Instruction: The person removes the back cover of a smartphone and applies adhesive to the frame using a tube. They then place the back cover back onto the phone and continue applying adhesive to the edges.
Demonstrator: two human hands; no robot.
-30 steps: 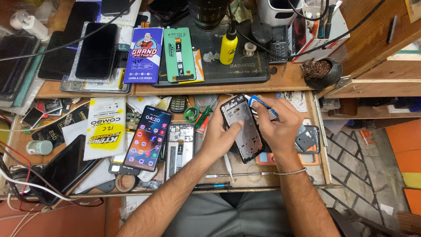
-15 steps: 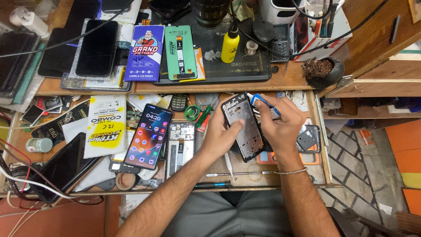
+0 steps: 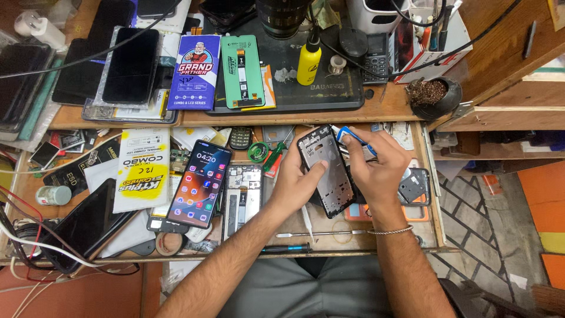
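A black phone frame (image 3: 327, 169), stripped of its screen, is held upright over the open wooden drawer. My left hand (image 3: 294, 182) grips its left edge, thumb resting on the inner face. My right hand (image 3: 376, 165) holds the right edge and pinches a small blue tool (image 3: 353, 136) near the frame's top. A thin bracelet (image 3: 389, 231) circles my right wrist. An opened phone (image 3: 242, 194) with bare circuitry lies just left of my left hand.
A lit smartphone (image 3: 201, 184) lies in the drawer beside white packets (image 3: 141, 171). A screwdriver (image 3: 282, 249) and metal spudger (image 3: 321, 234) lie near the front edge. Behind stand a yellow bottle (image 3: 308, 59), a green-backed screen (image 3: 242, 70), a purple box (image 3: 194, 72) and dark phones (image 3: 130, 65).
Both hands have shifted slightly with the frame; my right hand has risen toward the frame's top with the blue tool. The drawer's contents have not moved.
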